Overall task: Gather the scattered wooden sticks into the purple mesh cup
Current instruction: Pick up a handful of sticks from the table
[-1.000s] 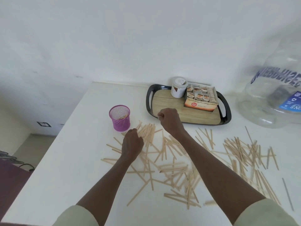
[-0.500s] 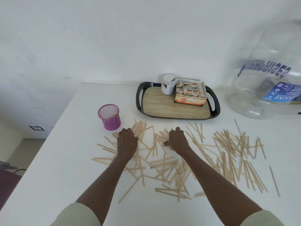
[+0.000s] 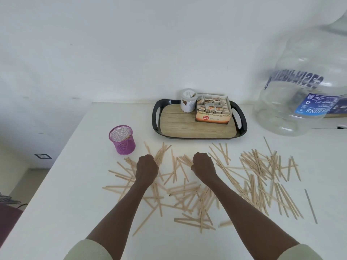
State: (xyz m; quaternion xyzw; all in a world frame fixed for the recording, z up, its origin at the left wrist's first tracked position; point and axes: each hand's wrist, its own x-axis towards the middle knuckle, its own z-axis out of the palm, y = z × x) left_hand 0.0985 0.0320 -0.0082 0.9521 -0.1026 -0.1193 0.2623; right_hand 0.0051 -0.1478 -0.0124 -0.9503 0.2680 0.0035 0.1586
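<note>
Head view: both fists down among sticks (image 3: 187,190)
Left hand (image 3: 146,168): curled, can't tell if holding
Right hand (image 3: 203,165): pinching sticks
My tip: bundle parallel, then drop upright into far-left cup (image 3: 122,139)

Sticks (image 3: 259,166): pale bare wood, matt. Cup (image 3: 123,140): purple wire mesh. Tray (image 3: 242,126): glossy black plastic rim, wood-grain base. Bottle (image 3: 300,91): clear glossy plastic. Table (image 3: 65,212): smooth white, matt.

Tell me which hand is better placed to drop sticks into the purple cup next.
Left, probably. The left hand is curled over sticks just beside the purple mesh cup; the right hand sits farther away, near the tray.
</note>
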